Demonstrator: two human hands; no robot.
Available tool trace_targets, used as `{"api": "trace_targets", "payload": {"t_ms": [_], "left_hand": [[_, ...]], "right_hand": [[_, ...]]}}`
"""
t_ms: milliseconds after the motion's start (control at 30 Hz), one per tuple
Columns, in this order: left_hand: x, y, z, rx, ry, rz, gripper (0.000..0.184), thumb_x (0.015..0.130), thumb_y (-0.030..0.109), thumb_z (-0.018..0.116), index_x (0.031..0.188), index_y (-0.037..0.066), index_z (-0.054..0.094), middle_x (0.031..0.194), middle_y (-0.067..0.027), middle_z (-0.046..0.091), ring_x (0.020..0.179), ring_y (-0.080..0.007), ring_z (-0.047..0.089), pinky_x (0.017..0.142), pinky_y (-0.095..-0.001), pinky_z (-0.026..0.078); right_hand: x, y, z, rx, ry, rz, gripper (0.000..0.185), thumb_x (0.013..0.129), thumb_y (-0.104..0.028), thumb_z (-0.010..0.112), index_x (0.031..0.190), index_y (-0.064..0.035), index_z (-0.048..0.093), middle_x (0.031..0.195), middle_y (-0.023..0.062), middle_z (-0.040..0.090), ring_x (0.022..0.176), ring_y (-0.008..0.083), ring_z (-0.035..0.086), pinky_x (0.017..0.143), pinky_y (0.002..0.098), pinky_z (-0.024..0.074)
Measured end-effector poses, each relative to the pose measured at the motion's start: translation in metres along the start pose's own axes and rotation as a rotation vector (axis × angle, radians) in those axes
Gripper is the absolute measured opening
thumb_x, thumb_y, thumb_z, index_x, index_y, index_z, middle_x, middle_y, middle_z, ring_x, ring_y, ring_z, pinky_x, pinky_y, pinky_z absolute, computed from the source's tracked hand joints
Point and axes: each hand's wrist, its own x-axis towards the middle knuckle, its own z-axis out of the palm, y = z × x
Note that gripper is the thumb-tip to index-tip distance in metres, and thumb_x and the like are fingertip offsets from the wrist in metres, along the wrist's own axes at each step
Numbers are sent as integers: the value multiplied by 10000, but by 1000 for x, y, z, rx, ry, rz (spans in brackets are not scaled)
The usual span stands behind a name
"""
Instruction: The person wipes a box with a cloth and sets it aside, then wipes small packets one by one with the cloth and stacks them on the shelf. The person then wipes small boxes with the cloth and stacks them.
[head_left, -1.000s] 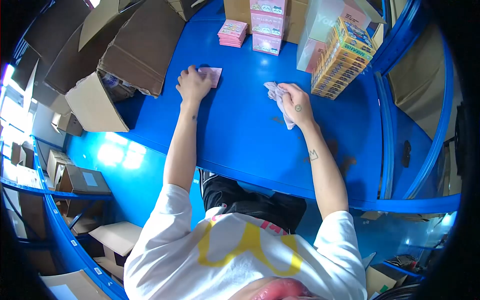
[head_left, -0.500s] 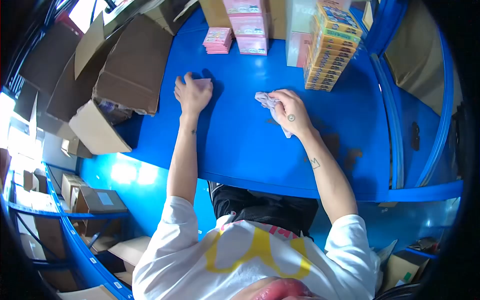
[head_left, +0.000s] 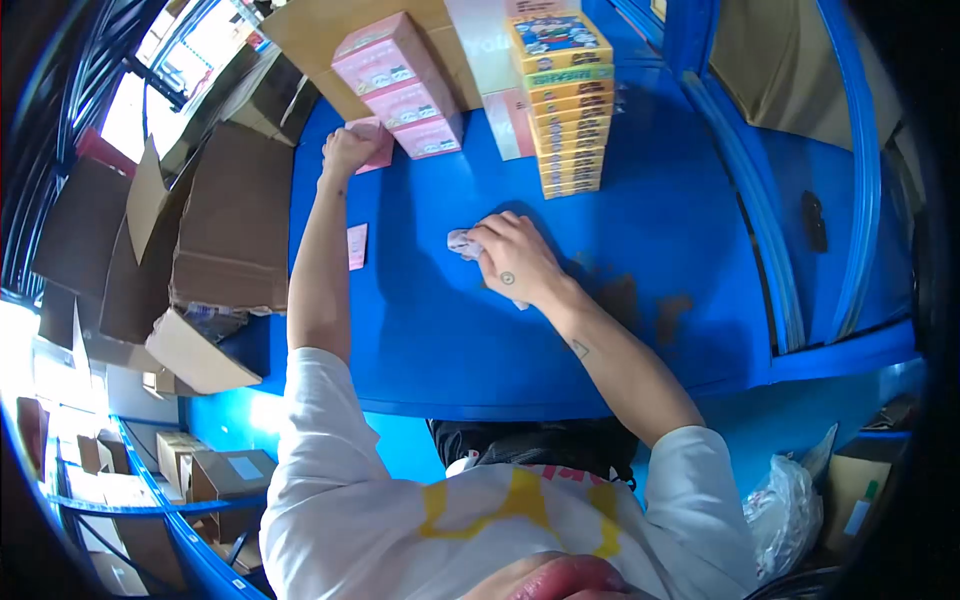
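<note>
My left hand [head_left: 349, 150] is at the far left of the blue shelf surface, its fingers closed at a low stack of pink packets [head_left: 380, 150]; its fingertips are partly hidden. One flat pink packet [head_left: 357, 246] lies alone to the right of my left forearm. In my right hand [head_left: 515, 258] is a crumpled pale lilac cloth [head_left: 463, 243], pressed to the blue surface, its ends showing on both sides of the hand. Brownish stains [head_left: 620, 298] mark the surface beside my right forearm.
Pink boxes [head_left: 415, 105] are stacked behind the packets. A tall pile of yellow boxes [head_left: 570, 120] stands to the right, by a white and pink carton [head_left: 508, 125]. Open brown cardboard boxes [head_left: 235, 220] line the left edge; a blue rack post [head_left: 745, 200] rises at right.
My left hand has moved forward to the packet stack, and a pink packet now lies behind on the surface. The cloth in my right hand has shifted left. The camera view has turned.
</note>
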Motion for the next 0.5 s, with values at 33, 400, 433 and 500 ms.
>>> {"api": "trace_targets", "payload": {"t_ms": [33, 400, 433, 500], "left_hand": [[2, 2, 3, -5, 2, 11, 762, 732, 650, 623, 1016, -54, 681, 945, -266, 682, 912, -401, 637, 816, -426, 520], [-105, 1, -35, -2112, -173, 134, 598, 828, 235, 612, 1361, 37, 427, 1193, -164, 575, 1068, -313, 574, 922, -466, 449], [-143, 33, -54, -2384, -245, 136, 613, 806, 201, 587, 1379, 64, 416, 1251, -201, 532, 1147, -330, 521, 941, -486, 422], [-180, 45, -46, -2576, -627, 237, 579, 828, 225, 535, 1378, 78, 426, 1321, -229, 478, 1207, -363, 486, 969, -518, 412]], "right_hand": [[1, 1, -1, -9, 7, 4, 250, 808, -44, 633, 1052, -48, 686, 1072, 118, 660, 992, 277, 598, 952, 389, 460], [0, 7, 2, 282, 162, 42, 227, 783, -38, 613, 1005, -35, 664, 949, 120, 667, 804, 286, 611, 723, 377, 519], [3, 6, -2, 290, 152, 24, 227, 783, -38, 613, 1005, -35, 664, 949, 120, 667, 804, 286, 611, 723, 377, 519], [6, 4, -8, 515, 246, 131, 225, 776, -17, 585, 993, -17, 644, 890, 119, 671, 727, 262, 610, 649, 348, 513]]}}
